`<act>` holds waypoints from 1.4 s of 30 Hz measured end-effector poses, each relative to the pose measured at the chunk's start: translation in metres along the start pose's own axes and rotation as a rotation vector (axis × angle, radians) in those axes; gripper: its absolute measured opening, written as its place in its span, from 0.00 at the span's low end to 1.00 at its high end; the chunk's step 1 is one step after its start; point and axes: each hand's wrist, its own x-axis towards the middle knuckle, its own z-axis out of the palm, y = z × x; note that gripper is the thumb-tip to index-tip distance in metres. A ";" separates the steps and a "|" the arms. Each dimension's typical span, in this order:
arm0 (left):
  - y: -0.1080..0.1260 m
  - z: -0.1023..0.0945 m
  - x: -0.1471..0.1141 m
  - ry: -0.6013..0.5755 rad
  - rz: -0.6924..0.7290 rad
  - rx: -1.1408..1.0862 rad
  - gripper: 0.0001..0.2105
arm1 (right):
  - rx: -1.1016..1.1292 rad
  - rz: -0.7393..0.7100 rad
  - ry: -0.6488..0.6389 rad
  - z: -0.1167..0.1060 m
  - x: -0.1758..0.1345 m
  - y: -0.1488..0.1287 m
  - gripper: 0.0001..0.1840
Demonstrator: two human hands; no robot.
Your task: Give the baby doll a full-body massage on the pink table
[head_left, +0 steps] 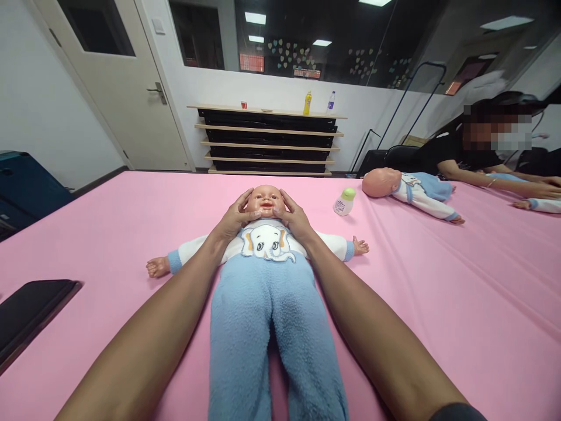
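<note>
Head view: doll (263,286), feet out-of-frame

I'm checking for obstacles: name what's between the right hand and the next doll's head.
In the head view, a green-capped bottle sits on pink cloth between the right hand and the next doll's head.

Our bare forearms (162,336) stretch forward, angling toward each other, as our left hand (229,223) and right hand (300,223) face one another, slightly apart, fingers (244,197) pointing away from us, thumbs (251,216) turned inward.
</note>
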 end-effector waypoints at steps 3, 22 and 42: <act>0.000 -0.001 0.002 -0.010 -0.024 -0.067 0.44 | 0.094 0.065 0.020 0.000 0.002 0.002 0.43; 0.001 0.002 -0.001 0.044 -0.014 0.023 0.48 | -0.107 -0.050 0.011 0.004 -0.006 -0.003 0.56; 0.003 0.004 -0.003 0.036 0.013 0.105 0.45 | -0.165 -0.048 -0.004 0.007 -0.010 -0.009 0.57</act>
